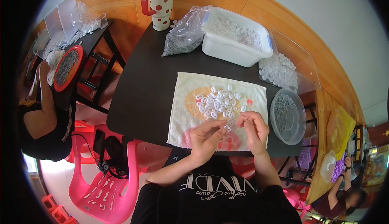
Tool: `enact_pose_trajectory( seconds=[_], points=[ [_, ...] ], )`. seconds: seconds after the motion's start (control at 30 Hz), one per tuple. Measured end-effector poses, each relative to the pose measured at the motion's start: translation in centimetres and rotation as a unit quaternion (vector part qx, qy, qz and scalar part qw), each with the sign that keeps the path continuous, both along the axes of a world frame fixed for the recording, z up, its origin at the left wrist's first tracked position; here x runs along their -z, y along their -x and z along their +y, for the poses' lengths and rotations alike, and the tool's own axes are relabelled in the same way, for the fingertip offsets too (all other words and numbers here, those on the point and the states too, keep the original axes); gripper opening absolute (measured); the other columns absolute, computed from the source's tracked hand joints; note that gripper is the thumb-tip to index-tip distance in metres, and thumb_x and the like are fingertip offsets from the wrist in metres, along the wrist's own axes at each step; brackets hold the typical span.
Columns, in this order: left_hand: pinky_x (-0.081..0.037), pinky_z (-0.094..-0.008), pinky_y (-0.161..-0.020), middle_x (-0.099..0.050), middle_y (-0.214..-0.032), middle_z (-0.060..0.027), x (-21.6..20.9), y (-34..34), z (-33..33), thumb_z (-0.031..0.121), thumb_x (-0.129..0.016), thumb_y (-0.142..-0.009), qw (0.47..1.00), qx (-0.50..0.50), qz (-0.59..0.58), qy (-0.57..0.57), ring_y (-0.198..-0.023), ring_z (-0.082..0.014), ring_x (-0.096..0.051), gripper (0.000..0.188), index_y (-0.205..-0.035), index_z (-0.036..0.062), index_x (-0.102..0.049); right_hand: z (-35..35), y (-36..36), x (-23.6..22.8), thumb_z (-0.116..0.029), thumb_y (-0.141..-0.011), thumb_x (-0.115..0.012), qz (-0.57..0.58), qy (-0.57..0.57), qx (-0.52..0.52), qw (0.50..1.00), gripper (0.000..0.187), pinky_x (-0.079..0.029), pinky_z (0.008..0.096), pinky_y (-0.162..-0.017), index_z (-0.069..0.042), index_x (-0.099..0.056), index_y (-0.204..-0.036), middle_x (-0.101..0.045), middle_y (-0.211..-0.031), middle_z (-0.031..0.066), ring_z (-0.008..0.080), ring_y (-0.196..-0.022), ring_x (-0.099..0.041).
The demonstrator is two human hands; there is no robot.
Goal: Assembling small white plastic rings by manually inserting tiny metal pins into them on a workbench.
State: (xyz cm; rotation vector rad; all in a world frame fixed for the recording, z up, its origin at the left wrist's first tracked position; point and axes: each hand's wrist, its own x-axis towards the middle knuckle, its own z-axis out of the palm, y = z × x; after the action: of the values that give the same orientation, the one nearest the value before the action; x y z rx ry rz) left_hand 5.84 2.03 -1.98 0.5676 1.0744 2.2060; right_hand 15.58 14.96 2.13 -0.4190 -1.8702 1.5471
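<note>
A pile of small white plastic pieces with holes (219, 102) lies on a patterned towel (184, 86) in front of me. My left hand (206, 139) is closed in a pinch over the towel's near part, with a small white curved piece (227, 129) at its thumb and fingertip. Just to the right, my right hand (255, 134) has its thumb and fingers drawn together close to the pile. Whatever its fingertips hold, if anything, is too small to make out. Both forearms come up from the lower edge.
Right of the towel stands a clear round tub (289, 122) with small grey bits. Behind are a white bin (231, 56), a bag of grey bits (182, 41), a dotted tumbler (162, 5) and white pieces in a clear tray (279, 72). Other people sit at left and far right.
</note>
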Motion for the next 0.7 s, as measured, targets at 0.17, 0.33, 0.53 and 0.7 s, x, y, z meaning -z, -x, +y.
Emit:
enact_pose_trajectory(
  seconds=[0.17, 0.33, 0.53, 0.7],
  points=[
    [-0.052, -0.0211, -0.071, -0.063, -0.101, -0.0040, 0.4, 0.2, -0.1, -0.006, -0.061, -0.093, 0.998, 0.040, 0.044, 0.015, -0.087, -0.0081, -0.061, 0.018, -0.109, -0.0018, -0.068, -0.4, -0.3, -0.2, 0.008, -0.090, -0.059, -0.020, -0.121, -0.007, 0.992, 0.017, -0.045, 0.0222, -0.073, 0.004, -0.061, -0.106, -0.061, -0.089, 0.0050, 0.0089, -0.079, -0.056],
    [-0.051, -0.0216, -0.065, -0.067, -0.096, -0.0072, 0.5, 0.9, -0.7, -0.008, -0.063, -0.090, 0.998, 0.017, 0.024, 0.056, -0.075, -0.0094, -0.062, 0.017, -0.106, -0.0038, -0.068, 3.5, -1.0, -0.1, 0.007, -0.085, -0.064, -0.091, -0.217, 0.091, 0.968, 0.016, -0.046, 0.0231, -0.073, 0.001, -0.063, -0.100, -0.063, -0.089, 0.0064, 0.0103, -0.079, -0.060],
    [-0.051, -0.0210, -0.061, -0.069, -0.090, -0.0072, 0.3, 1.5, -0.7, -0.008, -0.062, -0.090, 0.996, 0.023, 0.012, 0.086, -0.070, -0.0088, -0.062, 0.015, -0.104, -0.0034, -0.067, 3.1, 0.9, 0.3, 0.007, -0.074, -0.064, -0.189, -0.422, 0.014, 0.886, 0.024, -0.050, 0.0375, -0.076, -0.002, -0.064, -0.097, -0.063, -0.090, 0.0112, 0.0305, -0.085, -0.062],
    [-0.052, -0.0207, -0.060, -0.069, -0.091, -0.0076, 1.2, 1.5, -0.7, -0.008, -0.063, -0.090, 0.995, 0.009, 0.042, 0.085, -0.070, -0.0092, -0.062, 0.014, -0.103, -0.0033, -0.066, 2.7, 1.9, 1.0, 0.002, -0.072, -0.068, -0.279, -0.463, -0.014, 0.841, 0.021, -0.048, 0.0432, -0.078, -0.005, -0.064, -0.092, -0.064, -0.088, 0.0096, 0.0317, -0.084, -0.060]
  ],
)
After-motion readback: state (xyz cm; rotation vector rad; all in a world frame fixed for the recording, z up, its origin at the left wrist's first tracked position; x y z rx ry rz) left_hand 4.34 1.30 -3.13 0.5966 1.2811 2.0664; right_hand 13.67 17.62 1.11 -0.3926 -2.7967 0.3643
